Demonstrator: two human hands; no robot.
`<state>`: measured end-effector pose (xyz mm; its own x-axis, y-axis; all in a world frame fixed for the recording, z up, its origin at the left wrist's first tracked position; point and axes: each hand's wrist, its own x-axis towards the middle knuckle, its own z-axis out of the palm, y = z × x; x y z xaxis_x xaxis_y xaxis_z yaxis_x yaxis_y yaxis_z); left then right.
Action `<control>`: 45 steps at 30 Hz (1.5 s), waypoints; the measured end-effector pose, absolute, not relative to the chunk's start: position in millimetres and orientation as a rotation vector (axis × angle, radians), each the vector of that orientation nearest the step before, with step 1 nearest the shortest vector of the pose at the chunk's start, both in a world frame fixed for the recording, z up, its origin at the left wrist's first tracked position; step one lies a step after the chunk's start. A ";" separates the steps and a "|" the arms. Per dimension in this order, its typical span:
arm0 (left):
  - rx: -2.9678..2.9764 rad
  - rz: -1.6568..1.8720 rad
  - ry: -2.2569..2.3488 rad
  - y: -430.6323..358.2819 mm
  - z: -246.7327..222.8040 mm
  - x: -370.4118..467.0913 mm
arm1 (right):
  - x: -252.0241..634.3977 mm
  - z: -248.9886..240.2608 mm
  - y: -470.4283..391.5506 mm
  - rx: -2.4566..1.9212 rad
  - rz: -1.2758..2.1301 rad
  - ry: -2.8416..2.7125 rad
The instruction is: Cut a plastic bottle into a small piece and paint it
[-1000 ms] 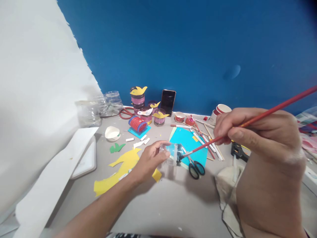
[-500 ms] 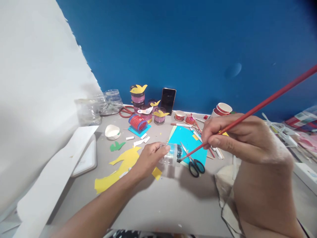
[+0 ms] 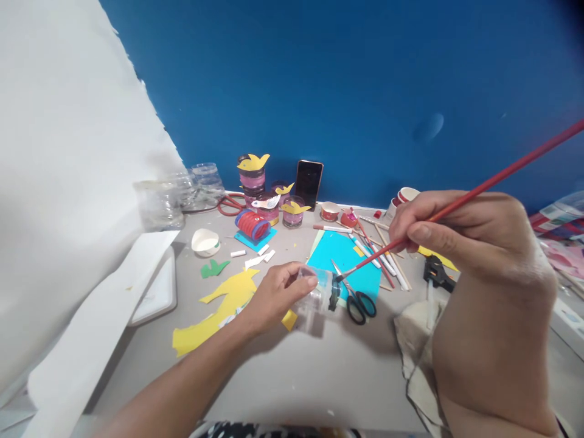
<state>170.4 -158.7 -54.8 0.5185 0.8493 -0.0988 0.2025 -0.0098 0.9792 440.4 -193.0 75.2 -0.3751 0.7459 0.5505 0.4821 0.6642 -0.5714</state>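
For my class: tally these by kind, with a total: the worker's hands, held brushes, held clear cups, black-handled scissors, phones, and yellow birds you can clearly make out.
Hands: 2 (left hand, right hand)
Held brush: 1
Held clear cup: 1
Black-handled scissors: 1
Phone: 1
Yellow birds: 3
Total: 9

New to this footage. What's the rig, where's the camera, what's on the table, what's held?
There's no machine: these are a person's bare hands, seen by one head-worn camera looking forward and down. The left hand holds a clear container on its side. The right hand holds a red brush, its bristles at a dark band near the container's end. On the table lie scissors partly over a blue sheet, yellow paper and markers. A phone stands upright by the blue wall.
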 end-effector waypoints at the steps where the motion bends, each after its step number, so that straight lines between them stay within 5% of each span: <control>1: 1.533 0.650 0.951 -158.0 -55.4 170.1 | 441.2 74.5 -193.7 -0.944 0.414 -2.039; 8: 1.543 0.675 1.024 -154.4 -60.0 172.0 | 425.4 78.9 -195.5 -0.822 0.610 -2.146; 45: 1.524 0.644 0.887 -153.9 -62.5 166.9 | 435.7 78.4 -194.6 -1.004 0.509 -2.000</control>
<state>166.9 -153.9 -62.5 0.5565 0.8262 -0.0878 0.1724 -0.0115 0.9850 435.7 -194.6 78.4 -0.3444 0.7997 0.4917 0.4675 0.6003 -0.6489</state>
